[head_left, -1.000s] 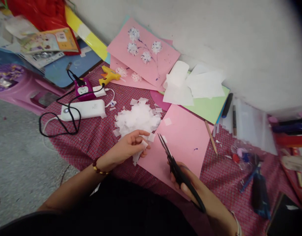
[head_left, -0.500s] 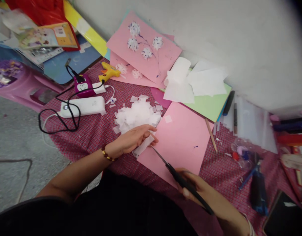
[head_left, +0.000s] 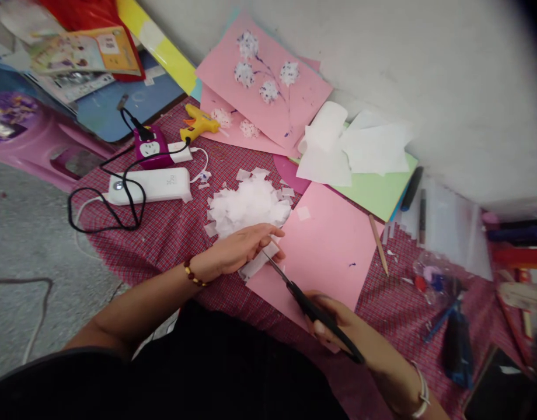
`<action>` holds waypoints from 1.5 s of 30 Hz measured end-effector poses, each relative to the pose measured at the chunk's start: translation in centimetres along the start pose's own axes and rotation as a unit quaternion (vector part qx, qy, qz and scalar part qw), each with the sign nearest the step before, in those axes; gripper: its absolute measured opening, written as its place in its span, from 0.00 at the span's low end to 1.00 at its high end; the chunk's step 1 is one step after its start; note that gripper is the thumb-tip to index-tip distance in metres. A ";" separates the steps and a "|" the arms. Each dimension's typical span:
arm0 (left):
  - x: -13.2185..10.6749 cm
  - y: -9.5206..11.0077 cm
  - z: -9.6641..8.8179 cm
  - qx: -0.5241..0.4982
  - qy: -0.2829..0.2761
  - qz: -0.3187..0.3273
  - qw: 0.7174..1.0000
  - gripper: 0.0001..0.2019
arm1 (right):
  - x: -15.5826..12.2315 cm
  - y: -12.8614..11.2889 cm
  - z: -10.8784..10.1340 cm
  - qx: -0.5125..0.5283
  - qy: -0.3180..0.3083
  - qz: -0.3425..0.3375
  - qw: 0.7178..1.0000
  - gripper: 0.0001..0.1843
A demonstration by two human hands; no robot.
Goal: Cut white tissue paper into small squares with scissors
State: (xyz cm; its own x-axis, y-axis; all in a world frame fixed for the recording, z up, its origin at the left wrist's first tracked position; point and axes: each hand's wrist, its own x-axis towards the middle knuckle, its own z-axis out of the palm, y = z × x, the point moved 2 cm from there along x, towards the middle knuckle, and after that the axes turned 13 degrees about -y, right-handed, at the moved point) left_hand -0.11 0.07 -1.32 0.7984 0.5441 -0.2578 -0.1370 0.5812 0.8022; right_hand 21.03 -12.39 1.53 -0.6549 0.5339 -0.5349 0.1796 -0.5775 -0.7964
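Observation:
Between the fingers of my left hand point(head_left: 246, 248) is a folded strip of white paper point(head_left: 260, 260). My right hand point(head_left: 334, 318) grips the black handles of a pair of scissors point(head_left: 301, 297), whose blades reach up to the strip beside my left fingertips. A pile of small white paper squares point(head_left: 248, 204) lies just beyond my left hand on the checked cloth. Under the blades is a pink sheet point(head_left: 323, 248), with one loose white square point(head_left: 303, 213) on it.
Behind lie pink cards with white paper flowers point(head_left: 268, 76), a yellow glue gun point(head_left: 199, 122) and white paper sheets point(head_left: 325, 143). A power bank point(head_left: 157, 185) with cables sits at left. Rightward are a pencil point(head_left: 379, 245) and a black marker point(head_left: 412, 188).
The scissors have moved slightly left and closer in, with their blades now at the strip. My left hand keeps its hold on the paper. The view has shifted a little.

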 end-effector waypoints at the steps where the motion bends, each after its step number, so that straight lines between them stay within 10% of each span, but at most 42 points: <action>1: 0.0 0.0 0.0 -0.003 0.000 -0.005 1.000 0.21 | 0.1 0.1 0.0 -0.002 -0.001 0.003 1.000 0.28; 12: -0.4 0.2 0.2 -0.076 0.005 -0.001 0.997 0.18 | 0.0 0.9 0.0 0.033 0.026 0.034 0.999 0.29; 19: -3.1 -0.5 -0.1 0.009 0.007 -0.113 0.994 0.12 | -0.5 0.9 -0.5 -0.028 0.082 -0.007 0.996 0.21; 28: -3.0 0.7 -0.4 0.080 0.111 -0.030 0.990 0.10 | -1.4 -0.7 -0.6 -0.117 0.022 -0.064 0.991 0.31; 45: -1.7 0.7 0.5 0.112 0.049 -0.049 0.991 0.08 | 0.4 -1.4 -0.4 -0.041 0.046 -0.043 0.997 0.29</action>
State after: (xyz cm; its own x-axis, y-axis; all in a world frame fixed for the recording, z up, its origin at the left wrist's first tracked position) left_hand -1.31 -0.71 -0.03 0.7391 0.5541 -0.3831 0.0809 0.4916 0.8671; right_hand 20.82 -11.11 2.28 -0.6002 0.6362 -0.4848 0.1886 -0.4764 -0.8588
